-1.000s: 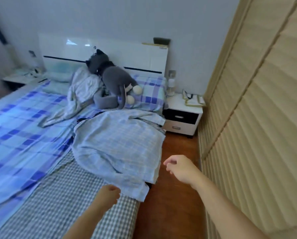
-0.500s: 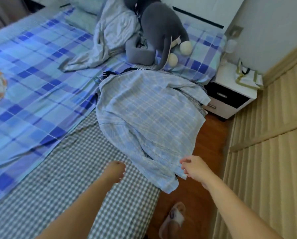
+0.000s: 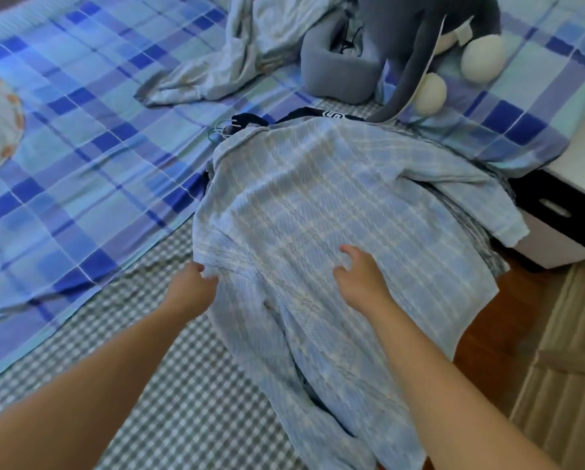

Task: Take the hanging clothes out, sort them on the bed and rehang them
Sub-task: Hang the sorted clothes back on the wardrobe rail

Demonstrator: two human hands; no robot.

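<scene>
Pale blue checked cotton, that's the shirt (image 3: 335, 212) on top of the pile, spread back-up across the right side of the bed (image 3: 81, 164), its hem spilling over the near right edge toward the floor. The left hand (image 3: 191, 288) pinches the fabric at the shirt's left side seam, thumb and fingers closed on a fold. The right hand (image 3: 360, 278) hovers on the middle of the back, fingers loosely curled and apart, gripping nothing yet by the look of it. A hanger hook (image 3: 221, 128) pokes out at the far collar, dark garments beneath. This cloth looks light, limp and quick to slide, so the shoulders or the hanger seem the better hold.
</scene>
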